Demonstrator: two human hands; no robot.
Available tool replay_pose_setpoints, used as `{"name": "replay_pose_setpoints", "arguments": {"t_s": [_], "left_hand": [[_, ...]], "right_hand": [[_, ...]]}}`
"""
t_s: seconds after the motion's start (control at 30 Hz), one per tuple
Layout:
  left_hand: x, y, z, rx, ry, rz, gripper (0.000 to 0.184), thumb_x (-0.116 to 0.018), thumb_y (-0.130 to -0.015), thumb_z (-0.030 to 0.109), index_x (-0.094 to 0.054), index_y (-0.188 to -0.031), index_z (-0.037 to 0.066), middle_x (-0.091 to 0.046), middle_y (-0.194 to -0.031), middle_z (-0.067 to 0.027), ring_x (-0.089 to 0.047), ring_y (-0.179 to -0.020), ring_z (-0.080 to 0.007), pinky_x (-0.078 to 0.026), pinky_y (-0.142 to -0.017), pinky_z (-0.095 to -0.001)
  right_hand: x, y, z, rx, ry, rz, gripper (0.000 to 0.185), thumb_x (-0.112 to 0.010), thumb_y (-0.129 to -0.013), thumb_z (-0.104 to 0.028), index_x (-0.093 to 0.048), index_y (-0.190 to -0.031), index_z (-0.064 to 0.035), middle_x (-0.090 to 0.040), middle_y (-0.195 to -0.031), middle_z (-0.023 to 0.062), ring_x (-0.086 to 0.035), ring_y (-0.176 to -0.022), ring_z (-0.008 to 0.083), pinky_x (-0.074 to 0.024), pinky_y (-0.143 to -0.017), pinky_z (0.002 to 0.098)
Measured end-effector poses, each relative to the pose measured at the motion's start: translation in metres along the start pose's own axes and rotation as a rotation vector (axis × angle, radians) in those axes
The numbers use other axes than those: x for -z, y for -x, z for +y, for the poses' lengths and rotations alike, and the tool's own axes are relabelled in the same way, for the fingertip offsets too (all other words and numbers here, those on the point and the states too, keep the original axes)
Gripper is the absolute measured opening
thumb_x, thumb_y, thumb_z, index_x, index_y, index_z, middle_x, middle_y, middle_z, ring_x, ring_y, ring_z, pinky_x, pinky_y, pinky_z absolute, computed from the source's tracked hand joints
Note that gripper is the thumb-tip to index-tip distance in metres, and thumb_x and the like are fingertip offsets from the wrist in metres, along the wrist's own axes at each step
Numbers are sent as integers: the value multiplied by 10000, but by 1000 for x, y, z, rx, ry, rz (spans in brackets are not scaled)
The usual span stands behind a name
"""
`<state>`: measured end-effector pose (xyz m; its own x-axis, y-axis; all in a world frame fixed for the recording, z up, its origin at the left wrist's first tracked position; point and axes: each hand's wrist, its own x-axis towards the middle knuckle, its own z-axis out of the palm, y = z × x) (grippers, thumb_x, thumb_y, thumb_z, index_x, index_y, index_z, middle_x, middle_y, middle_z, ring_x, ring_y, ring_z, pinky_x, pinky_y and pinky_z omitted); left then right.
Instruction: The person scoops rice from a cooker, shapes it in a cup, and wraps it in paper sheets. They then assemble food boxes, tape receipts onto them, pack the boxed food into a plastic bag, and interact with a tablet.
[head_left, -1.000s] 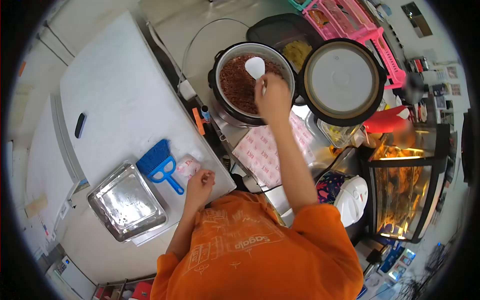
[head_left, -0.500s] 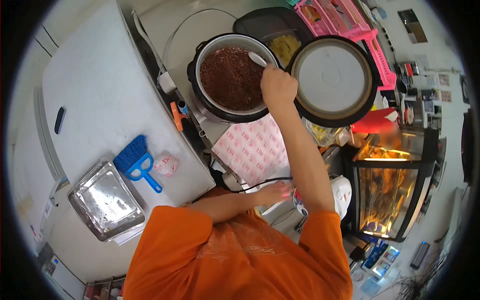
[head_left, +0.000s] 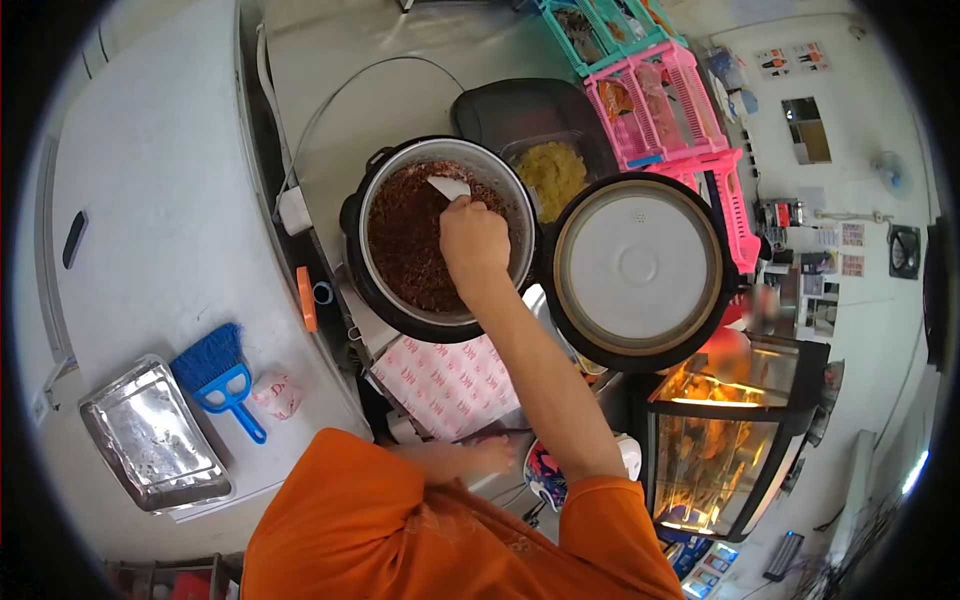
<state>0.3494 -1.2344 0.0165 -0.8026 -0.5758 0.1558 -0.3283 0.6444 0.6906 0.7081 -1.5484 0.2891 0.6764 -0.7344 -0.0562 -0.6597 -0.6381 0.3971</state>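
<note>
My right hand (head_left: 474, 250) grips a white rice paddle (head_left: 449, 187) over an electric cooker pot (head_left: 523, 235). The paddle's blade shows above the reddish-brown cooked rice (head_left: 405, 245); my fist hides its handle. To the right, the pot's round lid (head_left: 637, 265) is swung open with its pale inner side up. My left hand (head_left: 490, 455) is low in front of my body, beside a colourful patterned item (head_left: 542, 474). It looks empty with fingers stretched out, though blurred. Between the hands lies red-and-white printed paper (head_left: 445, 385).
A tub of yellow food (head_left: 549, 178) stands behind the pot, near pink baskets (head_left: 660, 105). On the left white surface lie a metal tray (head_left: 155, 435), a blue brush (head_left: 212, 365) and a wrapped item (head_left: 277, 394). A lit food display case (head_left: 715, 450) stands at right.
The view has shifted, so the pot appears lower. My right hand and the paddle have moved from the pot's right rim to over the rice. My left hand stays low by my body.
</note>
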Motion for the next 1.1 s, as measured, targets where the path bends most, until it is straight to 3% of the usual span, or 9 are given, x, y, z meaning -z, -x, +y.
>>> {"name": "replay_pose_setpoints", "arguments": {"t_s": [0.13, 0.23, 0.37, 0.47, 0.57, 0.67, 0.8, 0.9, 1.1], "left_hand": [[112, 46, 6, -7, 216, -7, 213, -593, -861, 273, -650, -1045, 182, -626, -1073, -83, -572, -1097, -274, -433, -935, -500], [197, 79, 8, -19, 750, 9, 322, -615, -872, 246, -591, -1176, 140, -617, -1125, -106, -576, -1089, -275, -466, -914, -431], [277, 152, -26, 427, 1728, 127, 513, -691, -855, 203, -504, -1322, 99, -570, -1249, -80, -569, -1099, -199, -476, -930, -341], [336, 227, -34, 554, 1645, 538, 618, -689, -860, 162, -412, -1405, 77, -544, -1286, -89, -544, -1159, -186, -452, -996, -347], [376, 267, -17, 712, 1722, 1047, 804, -671, -869, 176, -213, -1520, 64, -463, -1402, -125, -493, -1265, -228, -407, -1065, -365], [386, 275, -28, 466, 1755, 1131, 869, -658, -873, 176, -121, -1548, 69, -429, -1436, -142, -444, -1321, -256, -388, -1085, -375], [394, 263, -12, 555, 1669, 1169, 833, -675, -861, 171, -183, -1517, 28, -460, -1389, -145, -451, -1304, -254, -390, -1076, -374], [433, 263, 19, 820, 1066, 1030, 725, -704, -845, 185, -307, -1422, 1, -495, -1315, -144, -505, -1225, -238, -424, -1023, -371], [554, 225, 42, 879, 27, 1136, 545, -696, -832, 251, -449, -1259, 17, -596, -1092, -200, -639, -940, -338, -524, -824, -428]], "right_hand": [[44, -2, 50, -25, -172, -145, 185, -504, -908, -151, -672, -958, -91, -700, -820, 142, -714, -725, 304, -552, -606, 454], [42, -12, 39, 13, -142, 113, 162, -547, -869, -158, -678, -932, -87, -686, -787, 141, -704, -698, 301, -560, -603, 415], [42, 10, 8, 186, -156, -83, 166, -559, -855, -154, -699, -875, -69, -701, -805, 131, -711, -719, 299, -564, -614, 411], [84, 30, 45, 127, -176, -337, 223, -570, -874, -228, -754, -843, -106, -733, -851, 117, -728, -801, 266, -565, -665, 398], [61, 21, 67, -116, -221, -195, 206, -546, -858, -155, -730, -836, -66, -716, -819, 151, -717, -743, 319, -569, -631, 437], [48, 34, 18, 20, -255, -151, 213, -543, -861, -155, -735, -850, -62, -717, -828, 166, -721, -759, 315, -572, -645, 425], [62, 42, -8, 126, -231, -261, 207, -564, -858, -175, -747, -842, -80, -724, -832, 146, -724, -769, 293, -569, -675, 400], [103, 30, 46, 33, -227, -356, 195, -594, -867, -211, -746, -857, -90, -730, -912, 129, -717, -890, 272, -559, -713, 397], [78, 33, 51, -17, -201, -367, 172, -643, -818, -184, -741, -930, -100, -733, -949, 113, -714, -907, 269, -555, -743, 400]]}}
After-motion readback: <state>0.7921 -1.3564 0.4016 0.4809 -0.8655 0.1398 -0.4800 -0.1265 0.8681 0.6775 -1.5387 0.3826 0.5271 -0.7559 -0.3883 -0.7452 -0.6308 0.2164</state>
